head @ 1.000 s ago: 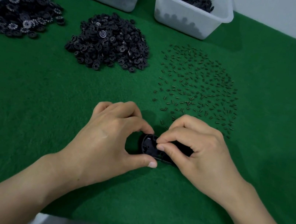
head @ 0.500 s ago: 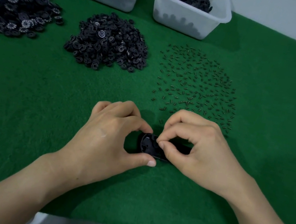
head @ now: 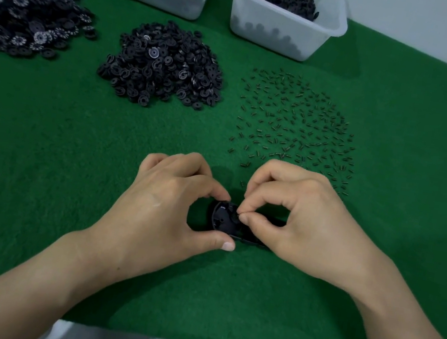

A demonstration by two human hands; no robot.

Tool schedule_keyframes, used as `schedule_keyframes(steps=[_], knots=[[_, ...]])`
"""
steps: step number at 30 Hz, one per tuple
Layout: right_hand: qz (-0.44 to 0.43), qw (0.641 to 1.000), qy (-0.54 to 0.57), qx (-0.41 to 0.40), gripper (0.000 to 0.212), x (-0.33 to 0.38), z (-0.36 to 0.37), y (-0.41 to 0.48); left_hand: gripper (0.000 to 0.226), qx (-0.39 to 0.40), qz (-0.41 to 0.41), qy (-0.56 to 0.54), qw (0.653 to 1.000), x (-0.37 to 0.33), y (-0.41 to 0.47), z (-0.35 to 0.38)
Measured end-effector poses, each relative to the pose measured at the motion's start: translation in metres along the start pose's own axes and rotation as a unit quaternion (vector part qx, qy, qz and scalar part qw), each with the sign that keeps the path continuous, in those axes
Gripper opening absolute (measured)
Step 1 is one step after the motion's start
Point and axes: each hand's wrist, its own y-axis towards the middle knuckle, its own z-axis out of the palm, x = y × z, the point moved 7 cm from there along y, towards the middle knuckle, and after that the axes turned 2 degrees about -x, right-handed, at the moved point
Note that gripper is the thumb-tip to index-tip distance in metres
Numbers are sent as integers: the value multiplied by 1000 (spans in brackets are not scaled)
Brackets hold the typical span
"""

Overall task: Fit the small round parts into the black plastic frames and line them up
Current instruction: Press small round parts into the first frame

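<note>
Green felt table (head: 36,198), both hands closed round one black frame (head: 221,219)

Left hand (head: 160,209) pinches the frame's rounded end between forefinger and thumb, on the felt; right hand (head: 304,226) nips a small piece (head: 238,215), barely visible, just above it. Best to hold the frame steady, seat the piece squarely, then press lightly. Spare round parts (head: 162,68) lie heaped well beyond the grip

Felt (head: 39,175) open left; disc pile (head: 162,68), pin scatter (head: 296,128) ahead.
</note>
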Motion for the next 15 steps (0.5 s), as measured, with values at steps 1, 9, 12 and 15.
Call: schedule_keyframes(steps=[1, 9, 12, 15], knots=[[7, 1000, 22, -3, 10, -2, -3, 0, 49, 1, 0, 1, 1000, 0, 0, 0], [7, 1000, 25, 7, 7, -1, 2, 0, 50, -6, 2, -1, 1000, 0, 0, 0], [-9, 999, -38, -2, 5, 4, 6, 0, 51, -2, 2, -4, 1000, -1, 0, 0], [-16, 998, -61, -7, 4, 6, 7, -2, 48, -6, -2, 0, 1000, -1, 0, 0]])
